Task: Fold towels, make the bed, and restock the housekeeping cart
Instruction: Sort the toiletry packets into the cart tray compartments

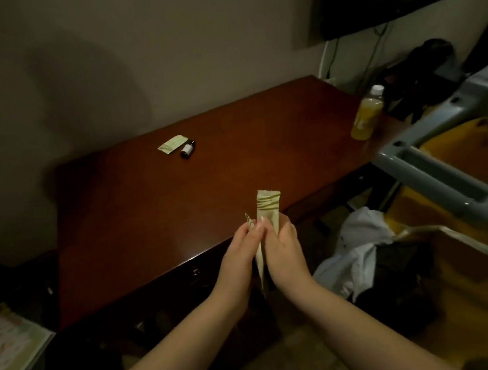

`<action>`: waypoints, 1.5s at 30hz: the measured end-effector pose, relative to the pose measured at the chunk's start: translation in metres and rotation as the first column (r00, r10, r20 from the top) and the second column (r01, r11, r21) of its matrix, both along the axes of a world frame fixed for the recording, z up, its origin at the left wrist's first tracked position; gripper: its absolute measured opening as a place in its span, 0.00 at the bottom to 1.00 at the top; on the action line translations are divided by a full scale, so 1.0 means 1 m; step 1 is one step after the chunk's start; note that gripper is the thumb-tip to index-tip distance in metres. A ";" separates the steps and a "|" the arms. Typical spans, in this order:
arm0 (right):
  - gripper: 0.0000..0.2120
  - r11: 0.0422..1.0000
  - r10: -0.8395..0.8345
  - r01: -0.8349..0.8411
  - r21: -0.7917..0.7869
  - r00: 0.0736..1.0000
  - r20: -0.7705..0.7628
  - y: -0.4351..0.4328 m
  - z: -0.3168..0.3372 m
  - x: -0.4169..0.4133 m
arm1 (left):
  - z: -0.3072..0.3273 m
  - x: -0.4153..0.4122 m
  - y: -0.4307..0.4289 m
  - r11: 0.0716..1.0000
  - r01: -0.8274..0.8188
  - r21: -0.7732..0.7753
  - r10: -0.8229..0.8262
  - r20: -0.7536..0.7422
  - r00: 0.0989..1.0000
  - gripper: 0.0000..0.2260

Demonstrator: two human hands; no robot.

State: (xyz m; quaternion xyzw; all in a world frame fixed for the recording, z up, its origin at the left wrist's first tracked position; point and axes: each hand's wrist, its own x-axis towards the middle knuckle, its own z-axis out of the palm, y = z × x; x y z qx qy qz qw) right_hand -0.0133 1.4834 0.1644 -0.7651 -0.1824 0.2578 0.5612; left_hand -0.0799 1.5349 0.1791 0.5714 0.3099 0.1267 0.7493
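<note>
a long cream packet (266, 209) with green stripes stands upright between both hands, above the near edge of the wooden desk (235, 167). the right hand (284, 251) curls its fingers round the packet's lower half. the left hand (238, 256) pinches a smaller packet (249, 222), of which only the tip shows. farther back on the desk lie a striped sachet (171, 145) and a small dark bottle (188, 150), just beside each other. a bottle of yellow liquid (366, 114) stands at the desk's right end, near the grey-framed housekeeping cart (433, 162).
</note>
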 end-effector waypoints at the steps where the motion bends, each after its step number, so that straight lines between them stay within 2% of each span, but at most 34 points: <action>1: 0.17 1.000 -0.017 0.017 0.012 1.000 0.004 -0.016 0.003 0.001 | 0.002 0.001 -0.017 0.999 0.024 0.025 -0.023 -0.019 1.000 0.18; 3: 0.16 0.998 -0.057 0.057 0.032 0.998 -0.001 -0.054 0.006 0.003 | 0.006 0.004 -0.057 0.998 0.046 0.051 -0.043 -0.055 0.998 0.14; 7: 0.15 0.985 -0.157 0.157 0.076 0.988 -0.010 -0.158 0.010 0.008 | 0.013 0.017 -0.159 0.993 0.109 0.052 -0.105 -0.060 0.993 0.13; 11: 0.10 0.953 -0.298 0.289 0.086 0.949 0.104 -0.283 0.028 0.018 | 0.023 0.035 -0.279 0.983 0.178 -0.053 -0.177 0.010 0.984 0.17; 13: 0.07 0.932 -0.359 0.344 0.109 0.919 0.165 -0.335 0.036 0.026 | 0.038 0.042 -0.330 0.962 0.245 -0.117 -0.240 0.057 0.969 0.15; 16: 0.05 0.903 -0.426 0.398 0.161 0.880 0.209 -0.391 0.043 0.038 | 0.055 0.059 -0.392 0.960 0.265 -0.085 -0.251 0.144 0.957 0.12; 18: 0.04 0.870 -0.485 0.443 0.217 0.850 0.208 -0.416 0.045 0.050 | 0.055 0.080 -0.420 0.975 0.209 -0.077 -0.193 0.178 0.965 0.13; 21: 0.04 0.817 -0.549 0.484 0.314 0.819 0.167 -0.439 0.046 0.079 | 0.046 0.118 -0.445 0.982 0.189 0.017 -0.189 0.160 0.969 0.11; 24: 0.06 0.795 -0.574 0.480 0.371 0.793 0.205 -0.454 0.048 0.123 | 0.039 0.162 -0.458 0.985 0.156 0.077 -0.169 0.216 0.962 0.19; 26: 0.05 0.792 -0.580 0.466 0.394 0.776 0.248 -0.465 0.053 0.163 | 0.042 0.198 -0.468 0.984 0.132 0.117 -0.161 0.279 0.947 0.19; 29: 0.02 0.795 -0.581 0.459 0.397 0.764 0.280 -0.484 0.064 0.228 | 0.047 0.260 -0.489 0.985 0.142 0.103 -0.168 0.328 0.929 0.26; 33: 0.04 0.829 -0.544 0.424 0.363 0.761 0.354 -0.512 0.089 0.310 | 0.057 0.338 -0.512 0.971 0.236 0.041 -0.234 0.372 0.898 0.21; 35: 0.04 0.840 -0.530 0.410 0.356 0.759 0.377 -0.521 0.100 0.344 | 0.063 0.367 -0.518 0.958 0.279 0.070 -0.283 0.402 0.871 0.20; 39: 0.04 0.861 -0.480 0.354 0.364 0.801 0.358 -0.528 0.111 0.398 | 0.076 0.414 -0.522 0.936 0.295 0.194 -0.350 0.394 0.850 0.16; 45: 0.04 0.875 -0.355 0.277 0.397 0.925 0.137 -0.532 0.108 0.481 | 0.067 0.478 -0.526 0.869 0.238 0.434 -0.380 0.277 0.883 0.34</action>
